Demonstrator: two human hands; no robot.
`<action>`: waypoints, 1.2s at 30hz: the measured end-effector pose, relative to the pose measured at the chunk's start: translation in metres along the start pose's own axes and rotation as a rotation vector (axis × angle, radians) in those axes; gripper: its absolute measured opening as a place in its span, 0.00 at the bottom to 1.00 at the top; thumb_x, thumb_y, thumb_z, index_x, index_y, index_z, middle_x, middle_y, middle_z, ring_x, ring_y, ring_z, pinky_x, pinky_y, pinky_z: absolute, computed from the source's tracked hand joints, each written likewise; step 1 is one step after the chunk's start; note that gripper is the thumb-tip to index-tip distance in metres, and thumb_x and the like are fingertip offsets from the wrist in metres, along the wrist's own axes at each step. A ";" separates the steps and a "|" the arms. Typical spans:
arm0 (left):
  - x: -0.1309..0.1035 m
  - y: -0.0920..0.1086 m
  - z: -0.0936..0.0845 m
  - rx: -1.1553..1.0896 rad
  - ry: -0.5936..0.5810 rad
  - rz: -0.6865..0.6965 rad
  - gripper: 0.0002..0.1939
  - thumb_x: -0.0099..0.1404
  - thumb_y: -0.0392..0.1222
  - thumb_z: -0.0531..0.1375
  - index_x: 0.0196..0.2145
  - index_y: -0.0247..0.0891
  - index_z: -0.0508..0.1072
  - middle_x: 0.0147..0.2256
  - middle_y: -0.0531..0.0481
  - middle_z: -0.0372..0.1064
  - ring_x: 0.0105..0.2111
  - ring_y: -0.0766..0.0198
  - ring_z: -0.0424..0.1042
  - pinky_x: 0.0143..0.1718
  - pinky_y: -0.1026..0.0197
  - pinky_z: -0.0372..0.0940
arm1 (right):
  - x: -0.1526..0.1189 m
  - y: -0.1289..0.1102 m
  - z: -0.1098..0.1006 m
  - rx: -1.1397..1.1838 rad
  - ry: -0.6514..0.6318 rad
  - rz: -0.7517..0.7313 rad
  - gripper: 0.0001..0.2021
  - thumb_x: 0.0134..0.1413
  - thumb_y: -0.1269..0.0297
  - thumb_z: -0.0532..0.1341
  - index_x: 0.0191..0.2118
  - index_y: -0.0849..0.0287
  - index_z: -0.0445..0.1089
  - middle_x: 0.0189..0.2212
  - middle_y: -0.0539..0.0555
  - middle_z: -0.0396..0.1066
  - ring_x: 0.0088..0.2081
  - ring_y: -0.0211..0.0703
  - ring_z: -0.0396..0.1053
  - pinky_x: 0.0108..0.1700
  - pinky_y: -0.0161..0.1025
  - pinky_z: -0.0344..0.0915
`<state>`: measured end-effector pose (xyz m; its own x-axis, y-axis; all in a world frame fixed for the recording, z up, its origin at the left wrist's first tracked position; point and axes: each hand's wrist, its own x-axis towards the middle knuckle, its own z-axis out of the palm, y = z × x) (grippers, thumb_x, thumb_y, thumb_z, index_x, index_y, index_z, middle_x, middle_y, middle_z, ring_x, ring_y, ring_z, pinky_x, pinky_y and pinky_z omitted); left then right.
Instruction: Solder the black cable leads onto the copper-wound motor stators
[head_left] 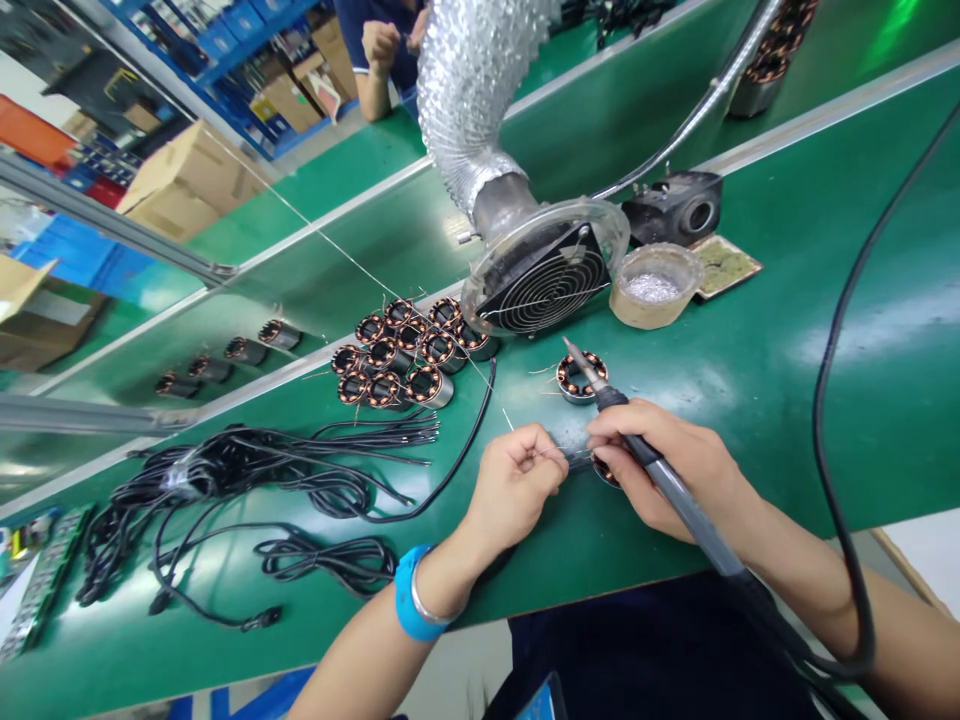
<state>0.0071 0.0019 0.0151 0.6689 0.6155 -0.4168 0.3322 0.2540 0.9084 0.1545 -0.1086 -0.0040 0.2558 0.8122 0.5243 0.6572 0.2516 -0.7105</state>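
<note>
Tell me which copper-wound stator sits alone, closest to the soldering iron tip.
The single stator just behind the soldering iron tip, right of the clustered stators.

The soldering iron (660, 470) is a slim grey-handled tool with a dark collar and a thin metal tip, lying slantwise, tip up and away, its black cord trailing off the near edge of the green tabletop (787, 400). A small round stator (604, 468) wound with copper wire sits mostly hidden beneath it. A fine wire (525, 440) runs slantwise away across the tabletop.
</note>
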 end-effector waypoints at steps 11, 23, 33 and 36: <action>0.000 0.001 0.006 0.043 0.061 0.001 0.09 0.52 0.44 0.63 0.24 0.35 0.75 0.19 0.55 0.63 0.19 0.72 0.53 0.21 0.67 0.50 | 0.003 0.001 0.000 0.005 -0.016 -0.019 0.10 0.63 0.75 0.57 0.47 0.55 0.65 0.34 0.50 0.73 0.31 0.37 0.70 0.34 0.34 0.69; -0.001 0.003 0.004 0.045 0.041 -0.021 0.11 0.53 0.46 0.64 0.22 0.36 0.70 0.17 0.58 0.56 0.19 0.72 0.51 0.21 0.67 0.48 | 0.000 0.000 0.001 -0.006 0.013 -0.013 0.10 0.63 0.75 0.57 0.46 0.54 0.65 0.34 0.49 0.73 0.30 0.37 0.71 0.33 0.33 0.70; -0.001 0.001 0.003 0.000 0.035 -0.030 0.10 0.52 0.46 0.63 0.22 0.37 0.71 0.17 0.57 0.61 0.18 0.72 0.57 0.22 0.67 0.53 | -0.001 0.000 -0.001 -0.003 -0.016 0.039 0.11 0.62 0.75 0.57 0.47 0.54 0.65 0.35 0.49 0.74 0.29 0.36 0.72 0.33 0.34 0.70; -0.001 0.002 0.005 -0.001 0.063 -0.040 0.09 0.51 0.45 0.64 0.23 0.36 0.73 0.18 0.55 0.64 0.19 0.71 0.59 0.22 0.67 0.54 | -0.001 0.000 -0.001 0.002 -0.019 0.029 0.10 0.63 0.74 0.57 0.47 0.54 0.65 0.35 0.49 0.74 0.29 0.36 0.72 0.32 0.34 0.70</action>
<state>0.0104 -0.0013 0.0168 0.6119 0.6504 -0.4501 0.3573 0.2804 0.8909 0.1549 -0.1099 -0.0044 0.2609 0.8292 0.4944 0.6483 0.2290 -0.7261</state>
